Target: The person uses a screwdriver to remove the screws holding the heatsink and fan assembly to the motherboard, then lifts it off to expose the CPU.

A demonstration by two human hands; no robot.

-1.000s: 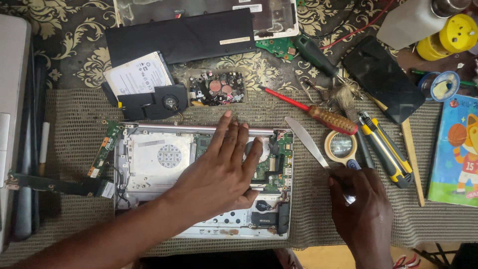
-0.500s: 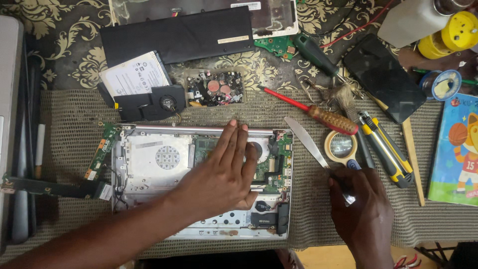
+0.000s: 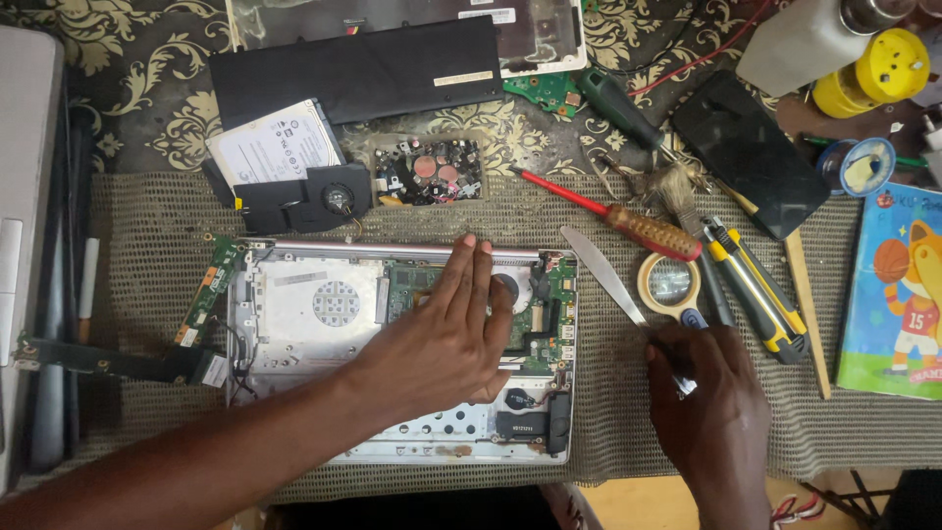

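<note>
Two hands at work: right hand (image 3: 708, 393) has fingers closed on a thin metal spatula (image 3: 603, 277), blade stiff, slippery; grip the handle. Left hand (image 3: 446, 339) rests flat, fingers spread, on the opened laptop chassis (image 3: 304, 314) mid-counter, its boards fragile. Farther off: red screwdriver (image 3: 608, 216).

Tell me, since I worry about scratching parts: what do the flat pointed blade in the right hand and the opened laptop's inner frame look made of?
Flat pointed blade: looks like bare metal, pale grey with a dull sheen. Opened laptop's inner frame: silvery, probably metal or painted plastic; perforated round grille, matte finish.
</note>
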